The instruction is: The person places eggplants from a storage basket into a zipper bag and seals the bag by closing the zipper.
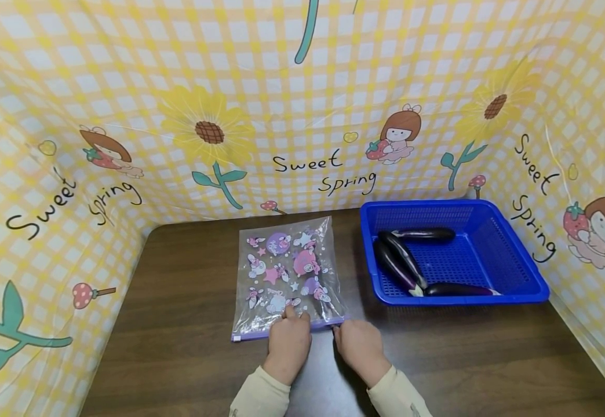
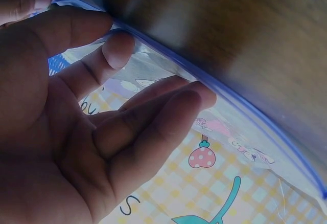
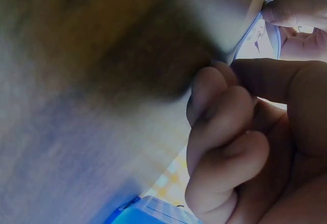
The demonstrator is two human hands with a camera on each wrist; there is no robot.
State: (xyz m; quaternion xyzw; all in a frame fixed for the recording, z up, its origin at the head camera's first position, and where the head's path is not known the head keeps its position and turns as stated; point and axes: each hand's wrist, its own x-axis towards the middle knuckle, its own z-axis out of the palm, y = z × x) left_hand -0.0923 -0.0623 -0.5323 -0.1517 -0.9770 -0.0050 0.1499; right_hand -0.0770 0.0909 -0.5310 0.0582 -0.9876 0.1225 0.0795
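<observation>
A clear zipper bag (image 1: 281,272) printed with pink and purple cartoon figures lies flat on the table. Its purple zip strip (image 1: 252,336) runs along the near edge, with a white slider (image 1: 237,338) at the left end. My left hand (image 1: 290,341) pinches that strip near its middle; the left wrist view has thumb and index finger (image 2: 120,49) on either side of it, the other fingers loosely bent. At the strip's right end my right hand (image 1: 361,347) pinches the corner between thumb and forefinger, its other fingers (image 3: 225,147) curled.
A blue plastic basket (image 1: 516,260) stands to the right of the bag, holding several dark purple eggplants (image 1: 396,266). Brown wood-look tabletop (image 1: 177,301) extends around them. Yellow checked cloth (image 1: 292,116) with flower prints walls the back and both sides.
</observation>
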